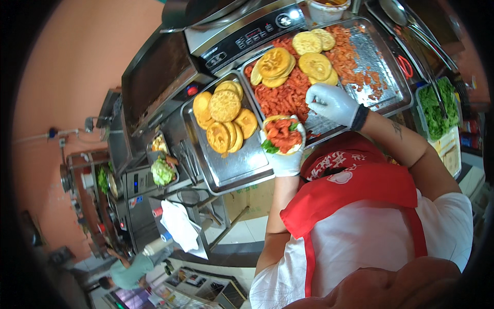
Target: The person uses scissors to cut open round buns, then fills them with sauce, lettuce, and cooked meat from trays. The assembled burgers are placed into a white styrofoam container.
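My left hand (287, 160), in a pale glove, holds an opened round flatbread (283, 135) filled with red meat pieces, green lettuce and some white sauce. My right hand (334, 105), gloved too, is above the near edge of the meat trays with its fingers curled; whether something small is between them cannot be told. Red meat strips (276, 96) fill much of the middle tray, and stacked flatbreads (274, 63) lie on them. More flatbreads (225, 106) are piled in the left metal tray (247, 170). Chopped meat (343, 54) covers part of the right tray (405, 89).
A control panel (251, 36) and a dark griddle (158, 77) stand behind the trays. At the right are a tub of lettuce (438, 108) with tongs and a metal ladle (393, 11). A co-worker (129, 272) is in the far lower left.
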`<state>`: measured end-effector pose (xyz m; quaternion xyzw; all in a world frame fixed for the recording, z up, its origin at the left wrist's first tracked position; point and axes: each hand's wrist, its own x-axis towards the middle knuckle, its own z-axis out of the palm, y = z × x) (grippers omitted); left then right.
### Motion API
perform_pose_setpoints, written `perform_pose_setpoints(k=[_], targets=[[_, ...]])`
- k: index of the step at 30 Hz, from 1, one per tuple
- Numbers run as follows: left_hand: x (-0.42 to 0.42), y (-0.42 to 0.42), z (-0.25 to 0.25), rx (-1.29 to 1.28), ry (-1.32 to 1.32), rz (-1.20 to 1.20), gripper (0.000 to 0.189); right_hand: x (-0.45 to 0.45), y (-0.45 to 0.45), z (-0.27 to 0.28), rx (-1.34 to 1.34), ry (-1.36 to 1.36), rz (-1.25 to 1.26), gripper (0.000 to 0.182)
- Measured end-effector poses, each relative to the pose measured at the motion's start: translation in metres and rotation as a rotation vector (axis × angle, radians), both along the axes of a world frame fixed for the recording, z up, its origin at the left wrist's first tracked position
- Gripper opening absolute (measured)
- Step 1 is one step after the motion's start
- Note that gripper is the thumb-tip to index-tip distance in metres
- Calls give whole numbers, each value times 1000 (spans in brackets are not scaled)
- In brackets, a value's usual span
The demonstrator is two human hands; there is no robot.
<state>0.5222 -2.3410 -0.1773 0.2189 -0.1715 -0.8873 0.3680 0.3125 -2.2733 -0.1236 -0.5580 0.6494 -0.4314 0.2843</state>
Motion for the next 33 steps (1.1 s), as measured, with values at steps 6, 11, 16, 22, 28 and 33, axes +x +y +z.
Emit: perform_pose_setpoints(k=[6,11,16,22,28,33], targets=[[-16,8,-14,447,338,-86,57,32,-3,22,-374,196,170,11],[-25,12,0,452,226,-67,62,21,5,27,-366,192,177,15],[-29,8,13,529,255,-59,63,13,1,28,-341,86,20,13],[-19,-3,13,539,230,-4,50,7,-2,7,-153,-219,-99,10],[-17,-2,7,508,222,-8,46,12,-7,-13,-141,-90,47,6],[-15,-2,5,554,225,-53,49,16,-6,-20,-87,-152,94,9]])
